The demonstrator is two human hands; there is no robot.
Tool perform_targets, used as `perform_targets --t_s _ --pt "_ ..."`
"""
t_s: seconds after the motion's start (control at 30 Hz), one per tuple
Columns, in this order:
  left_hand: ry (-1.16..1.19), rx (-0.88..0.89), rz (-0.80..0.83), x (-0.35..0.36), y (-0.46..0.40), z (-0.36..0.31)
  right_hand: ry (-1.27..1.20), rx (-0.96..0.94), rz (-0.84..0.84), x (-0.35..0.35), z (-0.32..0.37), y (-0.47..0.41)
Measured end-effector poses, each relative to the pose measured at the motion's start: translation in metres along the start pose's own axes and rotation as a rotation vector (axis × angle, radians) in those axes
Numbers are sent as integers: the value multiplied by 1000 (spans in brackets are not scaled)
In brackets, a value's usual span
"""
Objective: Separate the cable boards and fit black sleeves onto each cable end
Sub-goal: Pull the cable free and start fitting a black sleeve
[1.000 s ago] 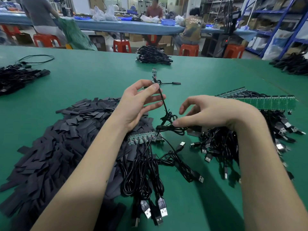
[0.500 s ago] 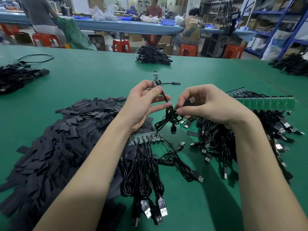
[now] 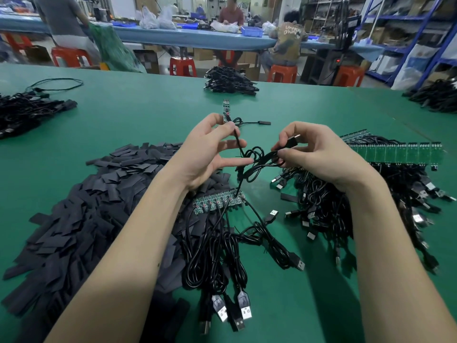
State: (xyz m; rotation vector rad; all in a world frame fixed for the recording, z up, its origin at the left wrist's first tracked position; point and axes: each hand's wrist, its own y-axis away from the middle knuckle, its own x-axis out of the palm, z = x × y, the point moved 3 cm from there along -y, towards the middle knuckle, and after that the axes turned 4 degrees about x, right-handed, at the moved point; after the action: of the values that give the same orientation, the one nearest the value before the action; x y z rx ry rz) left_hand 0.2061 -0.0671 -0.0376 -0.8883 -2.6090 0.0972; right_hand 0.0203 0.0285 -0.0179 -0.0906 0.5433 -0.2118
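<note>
Bright, even workshop light falls from overhead onto a green table [image 3: 123, 125], with no harsh glare on its matte surface. Soft dark shadows lie under both forearms — the deepest spreads on the table beneath the right forearm [image 3: 395, 256]. Small glints show on the metal USB plugs [image 3: 244, 310] near the bottom edge. The centre is fairly sharp; the black sleeves [image 3: 74, 231] at lower left blur toward the corner. The wide-angle lens bends the scene — the far table edge curves and the blue shelving [image 3: 425, 33] at the right leans. The background is softer and slightly hazy.
</note>
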Motion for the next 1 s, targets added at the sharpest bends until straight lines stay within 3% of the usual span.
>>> perform_targets --t_s 0.23,0.37,0.5,0.57,0.67,0.77,0.9,1.0 --pt "88 11 28 3 1 -1 -62 19 138 4 0 2" --pt "165 34 36 6 1 0 -130 67 304 13 2 5" --pt "46 77 -28 -3 -3 -3 -36 296 414 10 -7 11" --pt "-146 126 -81 -10 -5 -5 260 417 408 1 -15 14" --pt "-488 210 -137 -18 -7 -7 743 432 292 -7 -13 10" --pt "-654 240 -130 -20 -7 -4 729 300 116 8 3 -4" --pt "-755 265 -174 -24 -7 -2 615 236 170 67 2 -20" --pt "-763 273 -172 -25 -6 -1 515 265 100 106 -13 -29"
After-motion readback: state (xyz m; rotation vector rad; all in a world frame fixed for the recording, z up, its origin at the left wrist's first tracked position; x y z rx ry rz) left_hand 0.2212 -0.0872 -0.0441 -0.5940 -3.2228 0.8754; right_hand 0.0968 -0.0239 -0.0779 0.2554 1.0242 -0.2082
